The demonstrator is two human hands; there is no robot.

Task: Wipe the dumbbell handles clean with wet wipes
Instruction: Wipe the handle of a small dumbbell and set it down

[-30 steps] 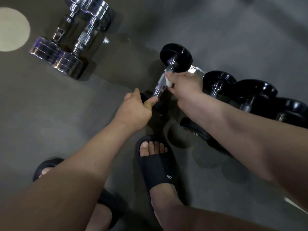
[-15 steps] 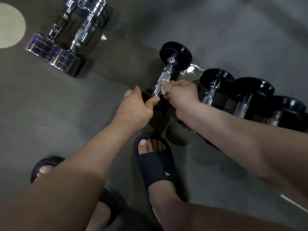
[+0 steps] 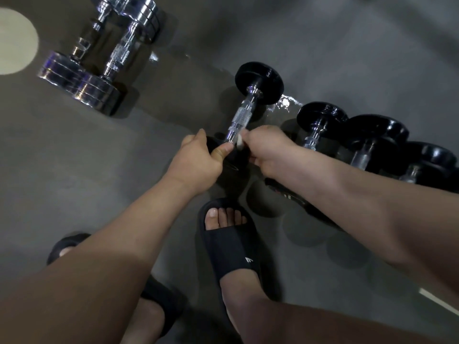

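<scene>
A black dumbbell with a knurled chrome handle lies on the grey floor, its far plate pointing away from me. My left hand grips its near black plate, thumb along the edge. My right hand pinches a small white wet wipe against the near end of the handle. Most of the wipe is hidden inside my fingers.
Three more black dumbbells lie in a row to the right. Two chrome dumbbells lie at the upper left beside a pale floor circle. My feet in black slides stand just below the hands. A wet patch glints on the floor.
My right hand has slid the wipe down the handle toward the near plate, baring more of the knurled part. My left hand keeps its grip on the near plate.
</scene>
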